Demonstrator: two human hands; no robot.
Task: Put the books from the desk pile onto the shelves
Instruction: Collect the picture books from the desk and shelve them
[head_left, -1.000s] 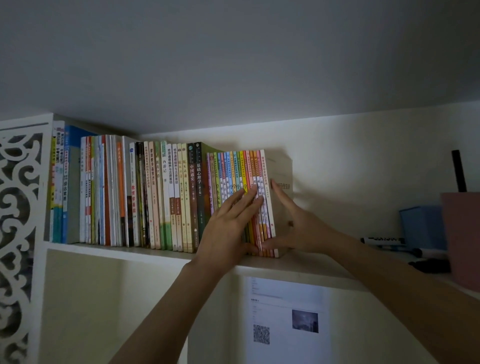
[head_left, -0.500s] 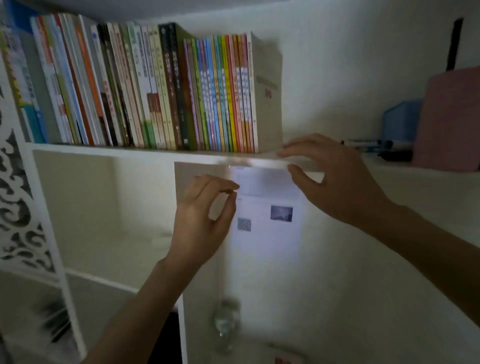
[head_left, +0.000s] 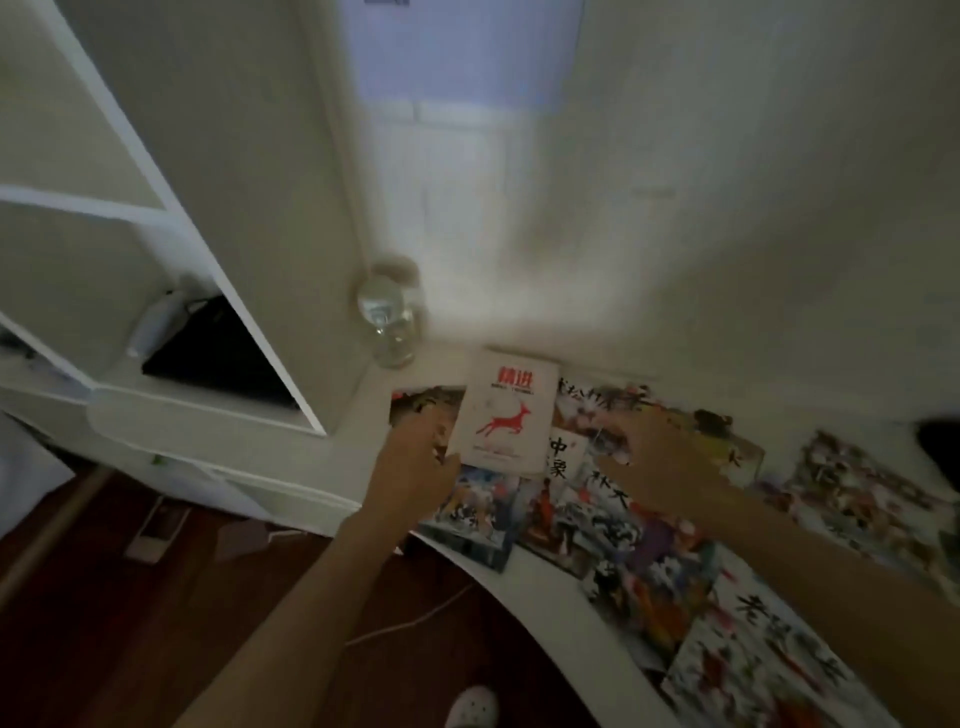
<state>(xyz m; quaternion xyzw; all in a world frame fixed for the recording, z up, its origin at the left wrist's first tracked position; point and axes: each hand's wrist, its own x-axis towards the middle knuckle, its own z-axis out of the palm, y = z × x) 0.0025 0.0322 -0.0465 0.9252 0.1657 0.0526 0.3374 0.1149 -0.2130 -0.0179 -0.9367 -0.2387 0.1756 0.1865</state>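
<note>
A white book with a red deer on its cover (head_left: 506, 415) lies on the white desk (head_left: 545, 577), on top of several colourful book covers (head_left: 644, 540) spread flat. My left hand (head_left: 415, 457) is at the book's lower left corner with the thumb touching its edge; blur hides whether it grips. My right hand (head_left: 654, 457) hovers just right of the book over the colourful covers, with its fingers spread and nothing in them. The white shelf unit (head_left: 208, 260) rises at the left.
A clear water bottle (head_left: 389, 322) stands at the back of the desk by the shelf's side wall. A black item (head_left: 218, 358) lies in a lower shelf compartment. Below are a dark floor with a white cable (head_left: 415, 618) and a shoe (head_left: 472, 706).
The view has swung down from the top shelf's row of books to the desk. Both hands left the shelf edge and came down beside the white deer book.
</note>
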